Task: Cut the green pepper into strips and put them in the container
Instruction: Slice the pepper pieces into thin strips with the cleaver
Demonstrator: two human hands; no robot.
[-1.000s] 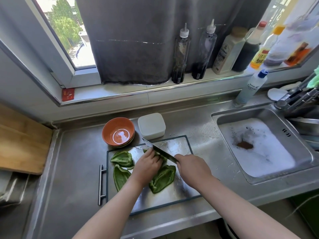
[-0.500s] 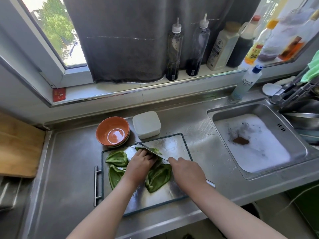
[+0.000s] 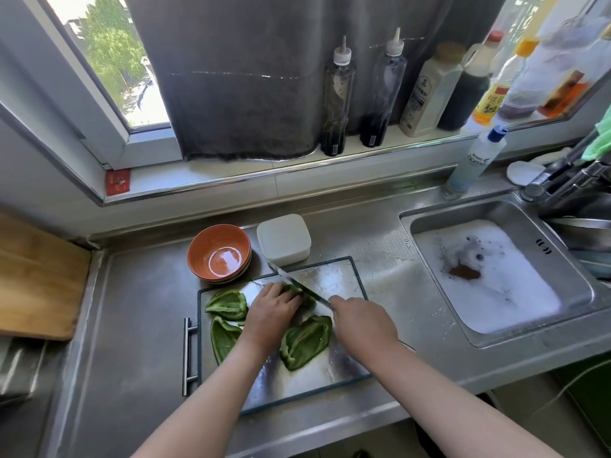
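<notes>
Cuts green pepper piece (image 3: 293, 289) on steel board (image 3: 334, 276).
Pins it under left hand (image 3: 272, 309), grips knife (image 3: 287, 276) in right hand (image 3: 362, 322), blade slanting across; white container (image 3: 283, 239) just behind board.

Light: bright daylight from the far window (image 3: 109, 61), partly blocked by the dark curtain (image 3: 248, 77).
Glare: sheen on the steel board (image 3: 337, 276) and the orange bowl (image 3: 228, 259).
Edges: wide-angle bending; far-right bottles (image 3: 545, 71) washed out and soft.
</notes>
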